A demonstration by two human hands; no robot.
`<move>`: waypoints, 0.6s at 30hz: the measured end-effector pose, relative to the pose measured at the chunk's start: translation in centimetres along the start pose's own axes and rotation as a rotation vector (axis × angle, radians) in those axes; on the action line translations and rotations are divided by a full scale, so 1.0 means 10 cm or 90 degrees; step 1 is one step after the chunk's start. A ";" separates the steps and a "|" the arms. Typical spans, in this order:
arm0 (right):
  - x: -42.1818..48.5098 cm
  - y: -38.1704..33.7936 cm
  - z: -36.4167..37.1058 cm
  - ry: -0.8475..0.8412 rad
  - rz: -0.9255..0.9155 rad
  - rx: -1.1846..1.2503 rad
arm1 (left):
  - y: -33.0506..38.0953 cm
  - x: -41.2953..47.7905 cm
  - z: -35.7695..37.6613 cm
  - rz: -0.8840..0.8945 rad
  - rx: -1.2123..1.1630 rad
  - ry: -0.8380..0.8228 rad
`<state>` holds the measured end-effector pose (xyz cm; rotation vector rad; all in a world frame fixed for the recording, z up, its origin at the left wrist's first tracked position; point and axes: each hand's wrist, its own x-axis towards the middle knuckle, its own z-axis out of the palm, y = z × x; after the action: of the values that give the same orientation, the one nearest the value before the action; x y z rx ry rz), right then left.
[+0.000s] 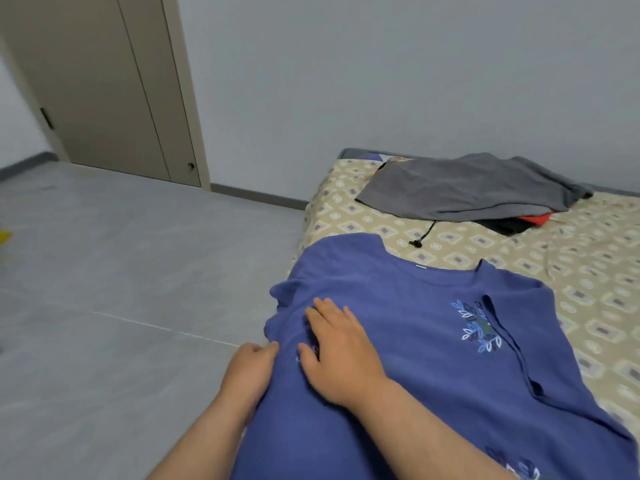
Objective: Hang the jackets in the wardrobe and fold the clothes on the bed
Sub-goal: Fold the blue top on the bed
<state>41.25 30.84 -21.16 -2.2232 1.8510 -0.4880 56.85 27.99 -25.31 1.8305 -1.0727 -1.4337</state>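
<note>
Shirt (pixel 433 358): right hand (pixel 343 358) flat on top | left hand (pixel 251 368) grips edge

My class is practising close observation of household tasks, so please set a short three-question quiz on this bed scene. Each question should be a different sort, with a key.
1. True or false: the right hand lies flat on the blue leaf-printed T-shirt.
2. What tops the pile at the far end of the beige patterned bedsheet? A. a crumpled grey fabric garment; B. a white towel; C. a yellow pillow.
3. Which hand grips the T-shirt's side edge, on the side of the grey tiled floor?
Key: 1 true; 2 A; 3 the left hand.
</note>
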 end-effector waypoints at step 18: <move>0.06 -0.04 0.30 0.089 0.085 -0.025 | 0.11 0.72 0.15 -0.119 -0.759 -0.176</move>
<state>42.82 30.15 -23.68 -2.1195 2.0799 -0.6012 55.91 21.32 -28.46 0.8717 -0.0096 -1.8605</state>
